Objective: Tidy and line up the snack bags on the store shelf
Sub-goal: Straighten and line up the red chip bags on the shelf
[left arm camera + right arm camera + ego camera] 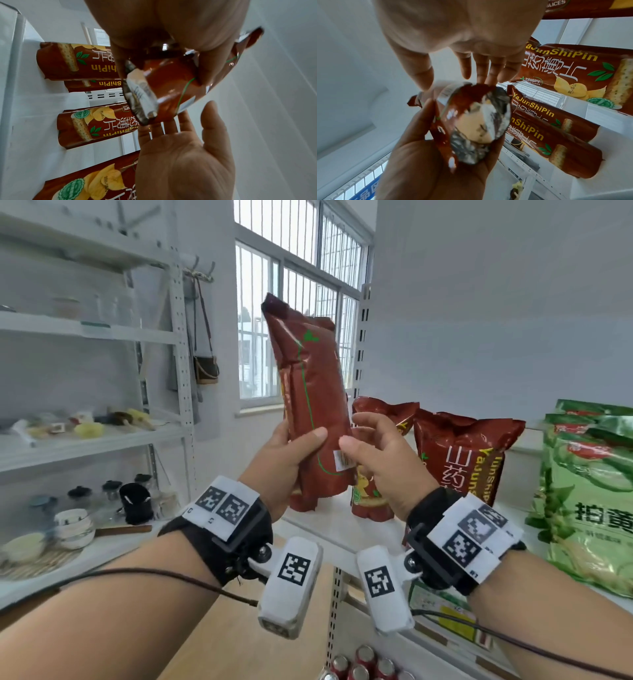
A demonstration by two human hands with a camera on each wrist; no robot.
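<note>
My left hand (284, 460) grips the brown snack bag (310, 392) low down, upright, thumb across its back; my right hand (383, 460) hovers beside it, fingers loose, holding nothing; more brown bags (466, 453) stand just beyond on the shelf (329, 529).

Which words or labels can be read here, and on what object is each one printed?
"YaJunShiPin": brown snack bags on the shelf.
"CRISPY", with "SLICES" under it: round badge on one of these bags.
"山药": front of a brown bag standing on the shelf.
"拍黄", cut off at the edge: green snack bag.
Barcode sticker on the held bag: too blurred to read.
</note>
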